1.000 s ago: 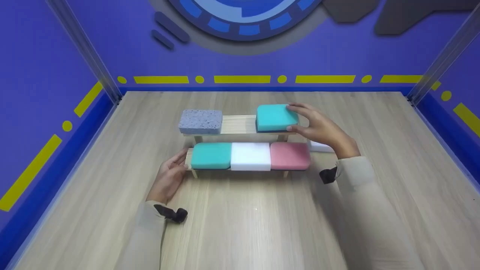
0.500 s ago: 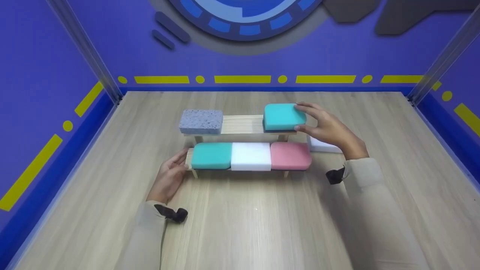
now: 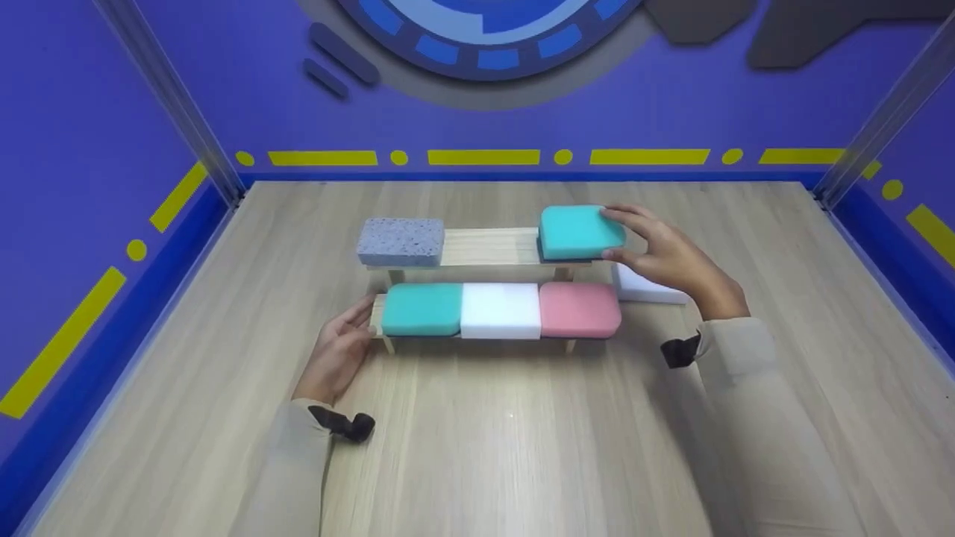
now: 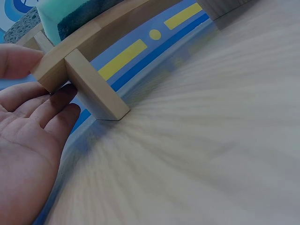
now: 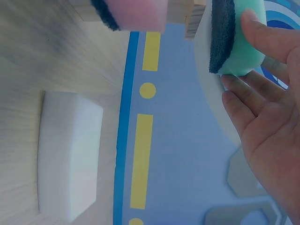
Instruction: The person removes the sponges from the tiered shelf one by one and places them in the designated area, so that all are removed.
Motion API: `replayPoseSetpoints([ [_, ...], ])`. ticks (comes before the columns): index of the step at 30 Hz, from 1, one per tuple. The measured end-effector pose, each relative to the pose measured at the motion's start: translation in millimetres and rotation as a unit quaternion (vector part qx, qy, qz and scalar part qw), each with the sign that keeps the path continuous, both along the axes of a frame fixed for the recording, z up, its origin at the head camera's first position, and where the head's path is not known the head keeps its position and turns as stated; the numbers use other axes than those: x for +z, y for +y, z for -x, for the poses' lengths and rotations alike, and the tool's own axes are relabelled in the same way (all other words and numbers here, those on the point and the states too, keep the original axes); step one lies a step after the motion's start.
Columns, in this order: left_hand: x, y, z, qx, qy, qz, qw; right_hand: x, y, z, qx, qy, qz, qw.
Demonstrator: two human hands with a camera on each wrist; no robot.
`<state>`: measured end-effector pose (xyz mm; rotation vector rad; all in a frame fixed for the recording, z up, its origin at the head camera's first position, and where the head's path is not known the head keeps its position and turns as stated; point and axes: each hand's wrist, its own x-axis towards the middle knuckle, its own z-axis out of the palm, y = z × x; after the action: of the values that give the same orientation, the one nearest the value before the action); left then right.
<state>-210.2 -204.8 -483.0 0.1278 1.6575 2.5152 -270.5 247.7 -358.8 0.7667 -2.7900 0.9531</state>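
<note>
Left hand (image 3: 339,350) pinches the front shelf (image 3: 378,307) at its left end, thumb above, fingers below, probably to steady it. Right hand (image 3: 671,257) grips the teal sponge (image 3: 580,231) by its right end, dark pad down, seemingly so its left side meets no fingers. That sponge is at the right end of the rear shelf (image 3: 489,246), jutting past the edge; can't tell if it bears on the wood. Gap on the board between it and the grey sponge (image 3: 401,239), left end. Front row is tight: green sponge (image 3: 423,308), white block (image 3: 501,310), pink sponge (image 3: 580,309), side by side. Second block (image 5: 70,154) lies on the worktop (image 3: 477,440) below the right hand; more room in front.
</note>
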Motion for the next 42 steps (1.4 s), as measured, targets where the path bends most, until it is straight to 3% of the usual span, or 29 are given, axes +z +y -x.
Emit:
replayPoseSetpoints([
  [24,-1.1,3.4,2.7,0.008,-0.003,-0.002,1.0000,-7.5,32.1,-5.6,-0.013,0.029,0.036,0.9988],
  [30,-1.4,2.0,2.1,0.006,0.002,0.001,1.0000,-10.4,40.1,-7.8,-0.020,0.019,0.044,0.9986],
  [42,-1.6,0.2,1.8,0.007,0.001,0.000,1.0000,-15.9,57.8,-13.3,-0.045,0.017,0.024,0.9986],
])
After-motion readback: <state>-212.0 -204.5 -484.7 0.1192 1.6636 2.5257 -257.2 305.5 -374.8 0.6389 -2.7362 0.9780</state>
